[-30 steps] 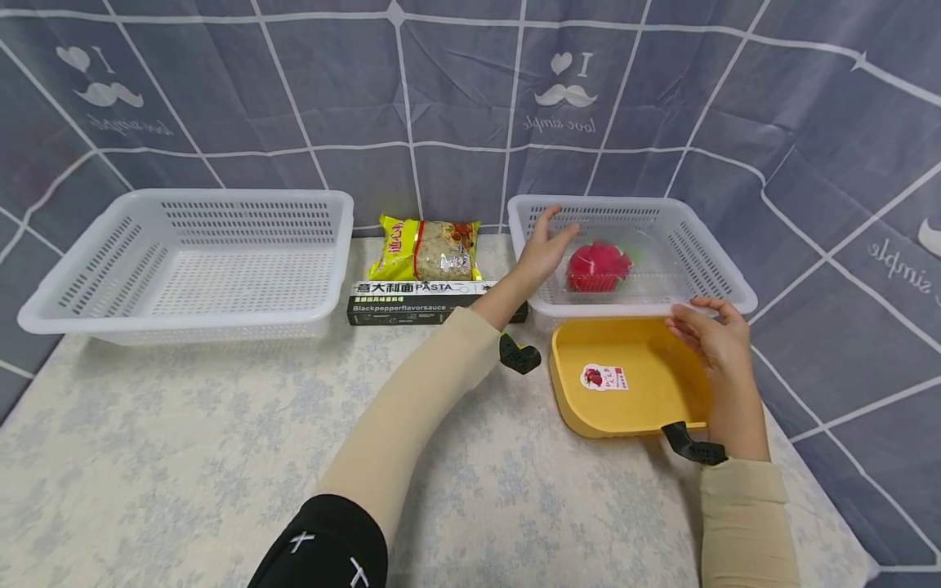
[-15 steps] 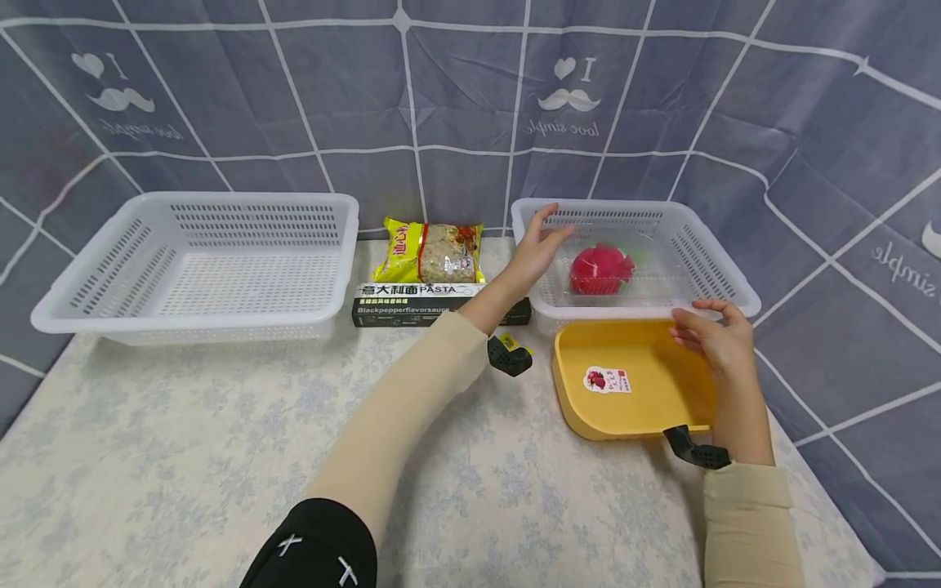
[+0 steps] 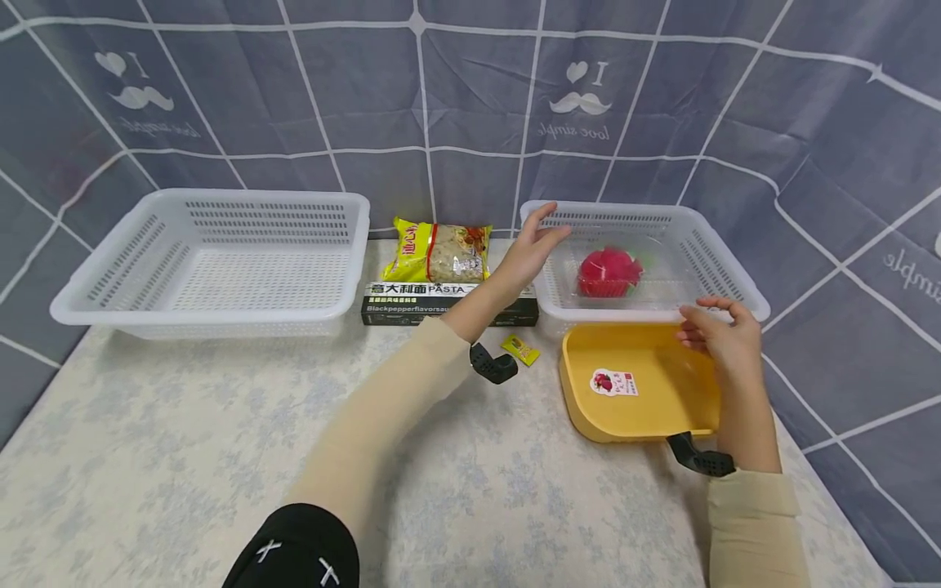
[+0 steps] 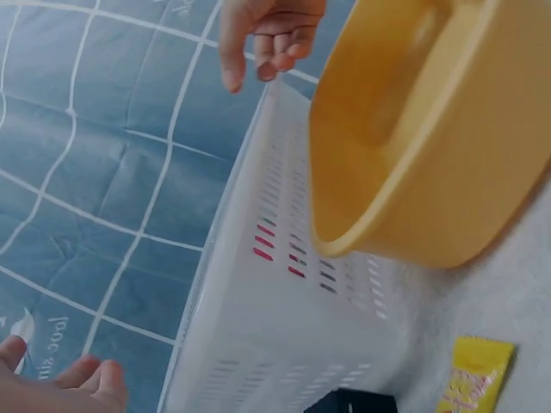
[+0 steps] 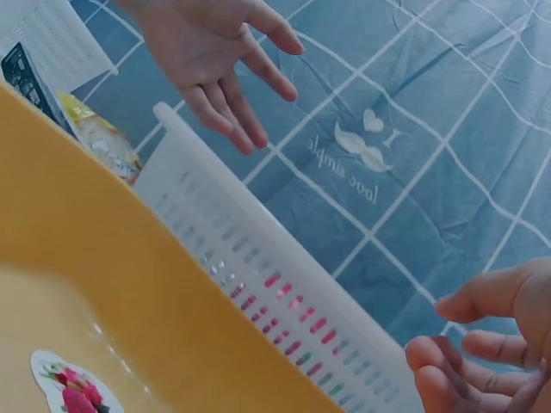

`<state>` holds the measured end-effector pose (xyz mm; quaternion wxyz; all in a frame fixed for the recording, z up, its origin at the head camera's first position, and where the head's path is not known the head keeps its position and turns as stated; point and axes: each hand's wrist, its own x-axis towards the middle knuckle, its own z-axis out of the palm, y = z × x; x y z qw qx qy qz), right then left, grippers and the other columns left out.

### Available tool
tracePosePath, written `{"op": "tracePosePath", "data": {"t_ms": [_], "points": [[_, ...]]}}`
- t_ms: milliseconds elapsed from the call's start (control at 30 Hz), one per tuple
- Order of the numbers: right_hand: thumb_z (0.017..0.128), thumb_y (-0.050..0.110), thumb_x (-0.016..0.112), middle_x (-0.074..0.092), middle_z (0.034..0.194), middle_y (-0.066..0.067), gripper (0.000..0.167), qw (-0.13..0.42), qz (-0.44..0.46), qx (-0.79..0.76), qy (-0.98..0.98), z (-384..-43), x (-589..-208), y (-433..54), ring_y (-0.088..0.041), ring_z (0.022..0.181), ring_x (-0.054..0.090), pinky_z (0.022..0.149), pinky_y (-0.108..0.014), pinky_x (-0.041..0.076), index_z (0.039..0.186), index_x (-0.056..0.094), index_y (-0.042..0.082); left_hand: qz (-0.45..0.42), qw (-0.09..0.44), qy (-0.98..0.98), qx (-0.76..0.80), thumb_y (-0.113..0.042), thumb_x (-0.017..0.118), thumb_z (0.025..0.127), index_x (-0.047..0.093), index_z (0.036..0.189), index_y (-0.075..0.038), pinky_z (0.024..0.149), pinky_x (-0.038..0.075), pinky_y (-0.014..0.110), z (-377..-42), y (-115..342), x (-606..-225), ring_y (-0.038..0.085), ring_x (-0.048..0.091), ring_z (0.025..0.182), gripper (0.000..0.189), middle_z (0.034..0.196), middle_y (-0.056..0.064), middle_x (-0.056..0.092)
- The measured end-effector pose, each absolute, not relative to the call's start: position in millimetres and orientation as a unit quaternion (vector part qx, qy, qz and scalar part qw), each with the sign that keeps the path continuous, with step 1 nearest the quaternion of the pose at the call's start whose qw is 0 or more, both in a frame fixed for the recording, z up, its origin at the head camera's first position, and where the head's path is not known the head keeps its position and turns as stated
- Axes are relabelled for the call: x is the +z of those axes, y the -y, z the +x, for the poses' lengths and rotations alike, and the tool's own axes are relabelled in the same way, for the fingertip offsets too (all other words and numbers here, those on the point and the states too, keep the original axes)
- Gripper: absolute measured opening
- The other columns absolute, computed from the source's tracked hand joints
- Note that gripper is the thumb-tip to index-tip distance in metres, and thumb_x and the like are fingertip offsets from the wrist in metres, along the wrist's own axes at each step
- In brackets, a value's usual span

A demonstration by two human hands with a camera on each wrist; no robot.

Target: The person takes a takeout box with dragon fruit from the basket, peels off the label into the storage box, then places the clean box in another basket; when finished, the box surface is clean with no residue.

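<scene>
In the head view, my left hand point(image 3: 531, 251) is over the left end of the right white basket point(image 3: 757, 307), fingers spread, nothing in its grasp. A clear plastic box point(image 3: 665, 278) with a pink-red dragon fruit point(image 3: 608, 272) sits inside that basket. My right hand point(image 3: 724, 339) hovers at the basket's front right corner, fingertips right at the rim. The right wrist view shows the same hand point(image 5: 491, 344) with thumb and loosely bent fingers apart, holding nothing. Below it stands a yellow bin point(image 3: 632, 416) bearing a dragon fruit sticker point(image 3: 613, 382).
Another white basket point(image 3: 220, 322) stands at the left. Between the baskets lie a yellow bag of noodles point(image 3: 441, 249) and a black pasta box point(image 3: 412, 309), partly behind my left forearm. A small yellow packet point(image 3: 520, 349) lies left of the bin. A patterned curtain point(image 3: 470, 98) hangs behind.
My left hand has drifted slightly left over the basket's end, and its forearm has uncovered the small yellow packet. The right hand stays by the corner. The head view has shifted a little.
</scene>
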<state>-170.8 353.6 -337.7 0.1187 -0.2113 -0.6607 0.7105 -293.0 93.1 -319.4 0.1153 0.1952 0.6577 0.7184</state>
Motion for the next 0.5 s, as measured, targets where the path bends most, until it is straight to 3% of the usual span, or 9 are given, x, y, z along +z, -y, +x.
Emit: {"op": "tracePosePath", "data": {"t_ms": [200,500], "points": [[0.088,0.008,0.072,0.07,0.07,0.002,0.025,0.141,-0.153,0.732,0.648,-167.4,-332.7,-340.3,-0.012,0.056,0.067,0.056,-0.021,0.056,0.104,0.053,0.01,0.21,0.13,-0.651,0.718,-0.019,0.046,0.104,0.024,0.153,-0.013,0.111,0.033,0.039,-282.7,-77.7,-314.5,0.024,0.042,0.133,0.054,0.145,0.017,0.044],[0.088,-0.002,0.069,0.072,0.075,-0.002,0.017,0.165,-0.031,0.757,0.632,-159.3,-324.7,-314.5,-0.014,0.06,0.068,0.061,-0.024,0.057,0.1,0.059,0.006,0.261,0.13,-0.67,0.683,-0.018,0.046,0.104,0.024,0.154,-0.013,0.109,0.036,0.038,-264.1,-47.3,-313.8,0.022,0.04,0.134,0.055,0.149,0.013,0.037]]}}
